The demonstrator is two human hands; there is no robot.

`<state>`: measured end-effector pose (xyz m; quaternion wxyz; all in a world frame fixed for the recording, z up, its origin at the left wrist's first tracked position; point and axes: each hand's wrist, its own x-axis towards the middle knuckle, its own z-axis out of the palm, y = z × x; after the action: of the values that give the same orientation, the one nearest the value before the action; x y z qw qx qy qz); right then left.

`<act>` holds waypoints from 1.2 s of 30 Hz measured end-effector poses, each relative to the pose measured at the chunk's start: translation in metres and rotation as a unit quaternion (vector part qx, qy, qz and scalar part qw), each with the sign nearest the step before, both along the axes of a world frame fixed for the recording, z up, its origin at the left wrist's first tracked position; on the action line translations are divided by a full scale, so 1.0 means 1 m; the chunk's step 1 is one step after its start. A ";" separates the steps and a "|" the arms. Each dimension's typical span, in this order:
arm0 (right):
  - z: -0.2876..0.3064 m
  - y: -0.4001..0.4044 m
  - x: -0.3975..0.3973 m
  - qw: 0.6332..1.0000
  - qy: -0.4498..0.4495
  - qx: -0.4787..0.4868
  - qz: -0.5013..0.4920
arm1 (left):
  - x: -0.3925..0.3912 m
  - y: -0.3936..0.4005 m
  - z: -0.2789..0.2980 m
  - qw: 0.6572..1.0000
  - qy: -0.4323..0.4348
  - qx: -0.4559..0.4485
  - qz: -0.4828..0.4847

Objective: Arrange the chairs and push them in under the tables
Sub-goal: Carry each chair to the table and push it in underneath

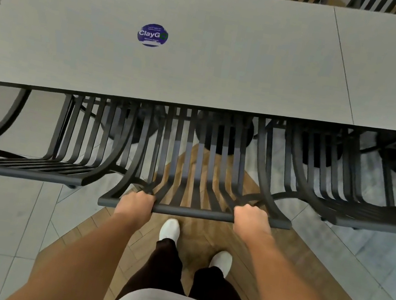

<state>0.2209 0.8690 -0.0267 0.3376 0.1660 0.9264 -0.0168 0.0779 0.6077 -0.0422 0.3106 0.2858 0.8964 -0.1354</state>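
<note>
At the lower centre of the frame my left hand [135, 201] and right hand [251, 218] each grip the top rail of the middle chair [198, 171], whose slatted back reaches up under the near edge of the grey table [205, 71], between two neighbouring chairs [65, 147].

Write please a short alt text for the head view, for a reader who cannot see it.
Both hands, left and right, grip the top rail of a black slatted chair whose front is under a grey table. Similar chairs stand on either side.
</note>
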 end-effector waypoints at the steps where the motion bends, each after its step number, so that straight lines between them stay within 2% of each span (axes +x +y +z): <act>1: 0.001 0.004 0.005 1.000 0.000 0.001 0.001 | 0.005 0.005 0.000 1.000 0.000 0.002 -0.001; 10: 0.002 0.049 0.043 1.000 0.003 0.007 -0.008 | 0.036 0.052 -0.001 0.999 0.012 0.012 -0.033; 24: 0.002 0.100 0.049 1.000 -0.002 0.027 0.001 | 0.044 0.100 -0.004 0.999 0.001 0.016 -0.029; 36: 0.003 0.136 0.014 0.999 0.016 0.019 0.021 | 0.010 0.129 -0.004 0.999 0.004 0.033 -0.025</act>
<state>0.2346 1.0048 -0.0239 0.3195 0.1525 0.9352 0.0053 0.0883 0.7364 -0.0465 0.2937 0.3178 0.8942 -0.1151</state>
